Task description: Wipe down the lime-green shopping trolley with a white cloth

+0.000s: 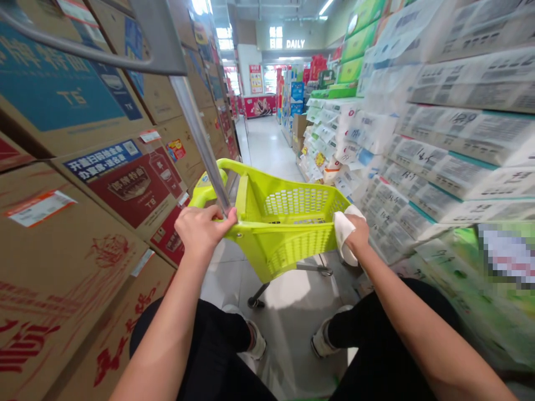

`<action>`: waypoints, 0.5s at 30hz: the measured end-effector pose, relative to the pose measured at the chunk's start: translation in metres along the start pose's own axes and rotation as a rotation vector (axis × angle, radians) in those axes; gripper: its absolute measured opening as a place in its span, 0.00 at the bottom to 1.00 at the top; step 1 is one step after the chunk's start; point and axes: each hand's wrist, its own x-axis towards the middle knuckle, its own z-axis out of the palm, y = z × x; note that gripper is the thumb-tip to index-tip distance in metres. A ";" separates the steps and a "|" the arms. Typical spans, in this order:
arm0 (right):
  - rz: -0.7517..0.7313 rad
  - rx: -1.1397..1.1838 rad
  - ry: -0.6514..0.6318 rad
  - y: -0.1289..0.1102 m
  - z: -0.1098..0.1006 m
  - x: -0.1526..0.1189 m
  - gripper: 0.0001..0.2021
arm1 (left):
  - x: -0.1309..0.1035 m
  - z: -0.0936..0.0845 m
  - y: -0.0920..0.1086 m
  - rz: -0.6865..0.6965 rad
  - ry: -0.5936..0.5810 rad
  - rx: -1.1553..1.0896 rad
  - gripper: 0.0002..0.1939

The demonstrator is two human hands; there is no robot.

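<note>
A lime-green shopping cart with a perforated plastic basket stands right in front of my knees. My left hand grips its rim at the left end, where a metal pole rises to a grey handle. At the basket's right end, my right hand is closed around a white cloth, which lies over the rim. Whether it is cloth or paper is hard to tell. The basket's visible inside shows only its slotted walls and floor.
Stacked cardboard cartons wall the left side closely. Piles of white wrapped packs line the right, blurred. Between them a pale tiled aisle runs ahead to a red counter. My shoes flank the cart's wheels.
</note>
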 end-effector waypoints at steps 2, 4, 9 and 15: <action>-0.044 0.052 0.027 -0.036 -0.003 0.000 0.15 | 0.000 0.005 0.005 -0.018 0.014 -0.008 0.24; -0.151 0.118 0.046 -0.092 -0.008 -0.003 0.13 | 0.001 0.009 0.012 -0.035 0.017 -0.020 0.25; -0.362 0.354 0.160 -0.231 -0.030 -0.012 0.27 | 0.005 0.017 0.028 -0.036 0.023 -0.025 0.27; -0.336 0.291 0.093 -0.181 -0.018 -0.001 0.15 | 0.012 0.017 0.016 -0.017 -0.007 -0.035 0.27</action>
